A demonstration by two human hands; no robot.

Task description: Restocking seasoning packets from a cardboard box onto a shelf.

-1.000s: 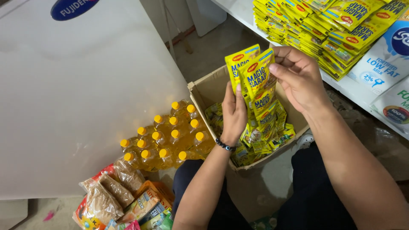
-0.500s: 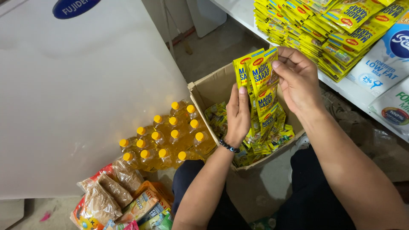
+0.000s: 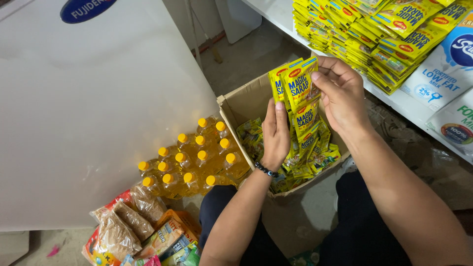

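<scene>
while both hands (image 3: 340,93) still pinch it, the sachet strip (image 3: 301,106) has risen slightly.

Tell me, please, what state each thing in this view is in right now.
Sachet strips: lifted above the box, held in both hands.
Left hand: steadying the strips from behind.
Right hand: gripping the top sachets.
Cardboard box: open, partly filled.
Oil bottles: upright, capped.
Shelf sachets: stacked.

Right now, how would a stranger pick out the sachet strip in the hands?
Find the open cardboard box beside the yellow-capped oil bottles. Above it, the right hand and left hand hold the sachet strip. Unlike the loose sachets in the box, it hangs lifted upright.
</scene>
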